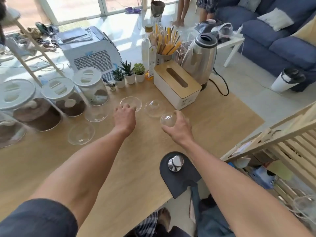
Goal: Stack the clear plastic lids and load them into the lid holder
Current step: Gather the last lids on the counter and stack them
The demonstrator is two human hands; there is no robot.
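Five clear plastic dome lids (155, 108), three white-lidded clear storage jars (93, 86), three small potted succulents (129, 72), one steel kettle (200, 60), one white tissue box (177, 86)

This is a home living room with a small coffee corner. Behind the wooden worktop (51, 168) stands a blue sofa (277, 36) with cushions, and large floor windows (77, 6) are beyond it. On the worktop, a steel kettle (200, 57) stands just beside a tissue box (176, 82), near small potted plants (128, 72) and coffee jars (65, 98).
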